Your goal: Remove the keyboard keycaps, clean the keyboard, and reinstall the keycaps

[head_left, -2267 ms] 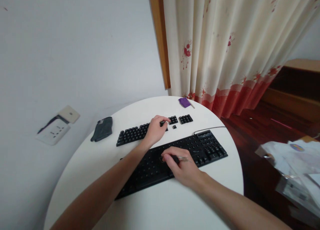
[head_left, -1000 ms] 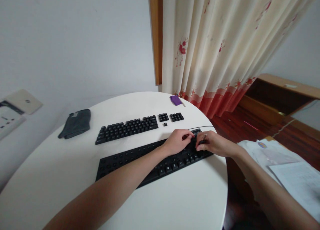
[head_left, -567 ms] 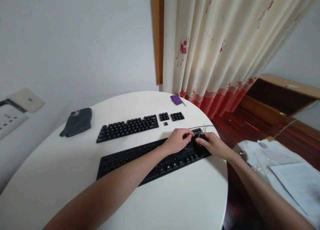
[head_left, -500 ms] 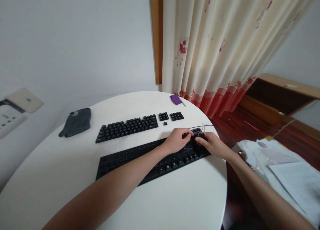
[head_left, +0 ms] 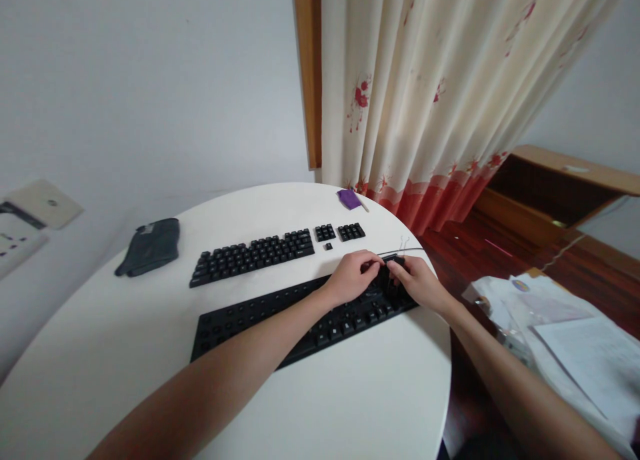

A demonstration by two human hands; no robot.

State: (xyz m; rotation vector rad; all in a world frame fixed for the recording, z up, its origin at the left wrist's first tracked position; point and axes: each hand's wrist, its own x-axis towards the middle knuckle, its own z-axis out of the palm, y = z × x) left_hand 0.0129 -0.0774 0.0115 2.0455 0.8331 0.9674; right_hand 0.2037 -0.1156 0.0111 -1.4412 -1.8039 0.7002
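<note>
A black keyboard (head_left: 345,319) lies slantwise on the white round table, many of its keycaps off and its bottom row still capped. At its right end, my right hand (head_left: 423,283) is closed around a thin wire keycap puller (head_left: 404,242), whose wire ends stick up above the fingers. My left hand (head_left: 353,277) rests just beside it over the keyboard, thumb and fingers pinched together; whatever is between them is hidden. Behind the keyboard, loose black keycaps (head_left: 255,253) stand in rows, with two smaller blocks (head_left: 351,231) and a single keycap (head_left: 328,246) to their right.
A dark pouch (head_left: 153,247) lies at the table's left back edge. Near the far edge is a purple item (head_left: 349,199) with a pale stick. A cable (head_left: 400,251) leaves the keyboard. Papers and plastic (head_left: 575,340) lie right of the table, and a curtain (head_left: 400,100) hangs behind.
My right hand has shifted slightly left and up, closer to my left hand. The puller's wire ends now stand higher and more upright. The whole view has drifted a little.
</note>
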